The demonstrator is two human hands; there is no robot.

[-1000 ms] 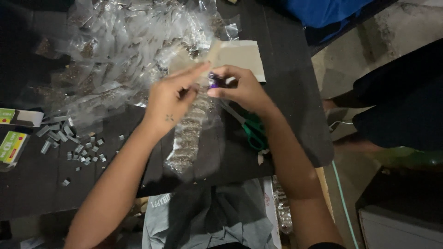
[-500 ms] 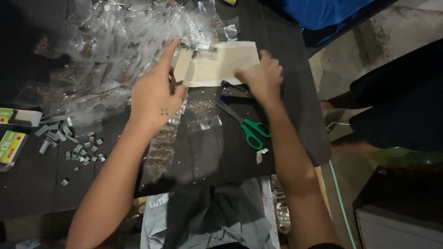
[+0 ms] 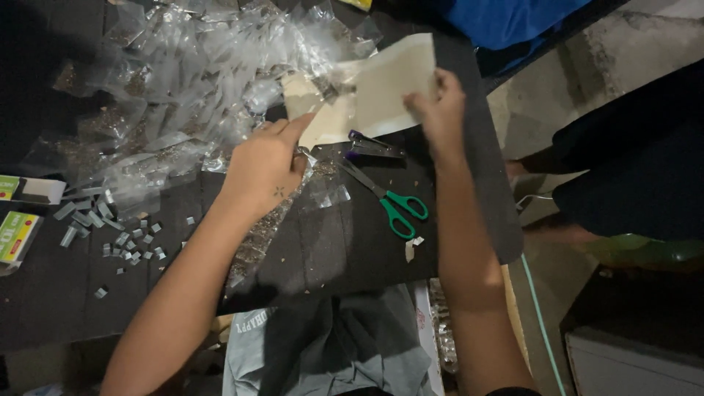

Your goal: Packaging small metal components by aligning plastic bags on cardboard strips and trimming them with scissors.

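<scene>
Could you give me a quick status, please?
Right hand lifting paper sheet. Left hand on table by plastic bags. Scissors, stapler close by.

- The right hand pinches the right edge of a pale cream paper sheet, lifting it off the dark table.
- The left hand rests on a long clear plastic strip of packets.
- A small purple stapler lies just beyond green-handled scissors.
- Loose grey staple blocks are scattered on the left.
- A heap of clear plastic bags fills the far left.
</scene>
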